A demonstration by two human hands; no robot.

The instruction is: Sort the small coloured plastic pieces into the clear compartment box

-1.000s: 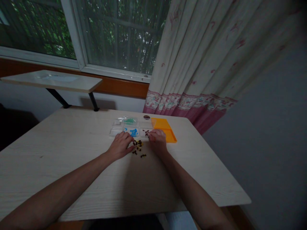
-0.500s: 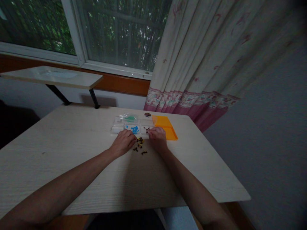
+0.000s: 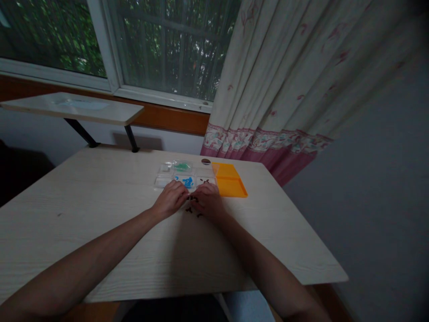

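Both hands rest palm-down at the far middle of the pale wooden table (image 3: 100, 232), close together, with a small scatter of dark beads (image 3: 189, 209) lying on the tabletop between and just under them. The left hand (image 3: 170, 200) has its fingers curled downward, the fingertips at the left edge of the bead scatter; whether any bead is pinched beneath them cannot be told. The right hand (image 3: 208, 202) lies over the right part of the scatter, fingers bent and pointing toward the left hand, covering some of the beads; its grip is likewise hidden, and one or two beads show at its near edge. The two sets of fingertips are nearly touching, with the visible beads in the narrow gap below them. Just beyond the hands sits a clear compartment box (image 3: 164, 181): one cell holds blue pieces (image 3: 186, 181), a farther cell holds green pieces (image 3: 181, 167), and the cell nearest the right hand holds a few dark beads. An orange tray (image 3: 229, 184) lies flat just right of the box, close beside the right hand but apart from it. A small dark round object (image 3: 205, 161) lies behind the box.
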